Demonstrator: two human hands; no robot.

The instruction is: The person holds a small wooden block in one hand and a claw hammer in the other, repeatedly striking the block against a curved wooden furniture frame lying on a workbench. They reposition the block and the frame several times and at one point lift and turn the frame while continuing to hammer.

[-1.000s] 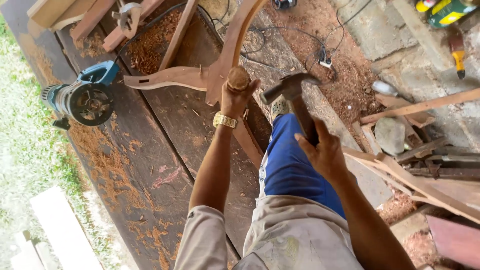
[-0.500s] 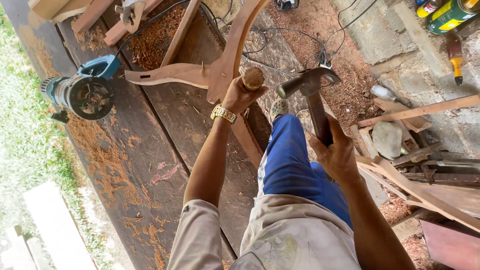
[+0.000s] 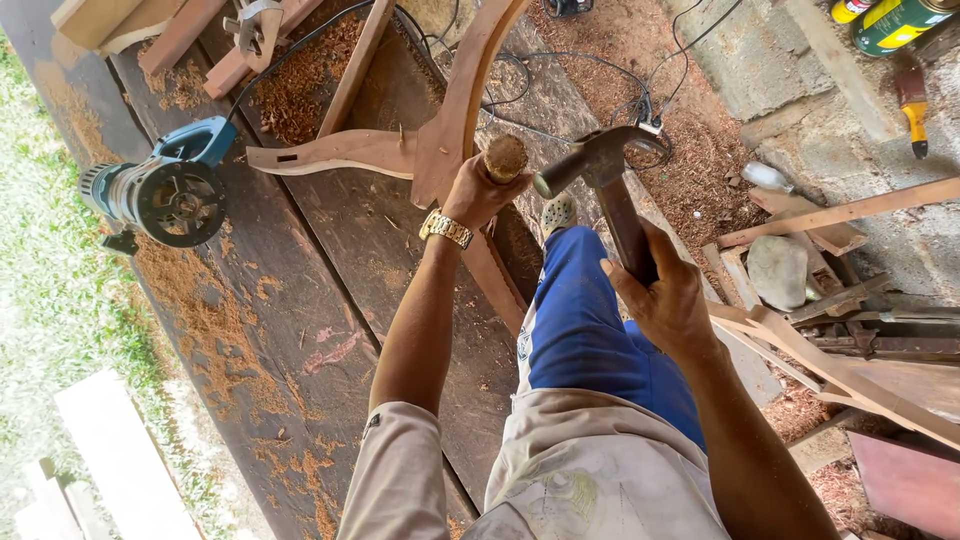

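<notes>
My left hand (image 3: 478, 196), with a gold watch on the wrist, grips a round wooden-handled tool (image 3: 505, 158) set against a curved wooden furniture frame (image 3: 455, 110) on the dark plank workbench (image 3: 300, 300). My right hand (image 3: 662, 295) is closed around the handle of a claw hammer (image 3: 603, 170). The hammer's head hovers just right of the wooden handle's battered end, a small gap between them. My blue-trousered leg shows below both hands.
A blue electric router (image 3: 165, 192) lies on the bench at left amid sawdust. Black cables (image 3: 560, 80) trail over the shavings behind the frame. Wood offcuts and a stone (image 3: 778, 270) sit at right; spray cans (image 3: 890, 22) at top right.
The hammer drew back to the right from the wooden handle, then swung in again to sit close beside its end. My left hand stayed on the tool.
</notes>
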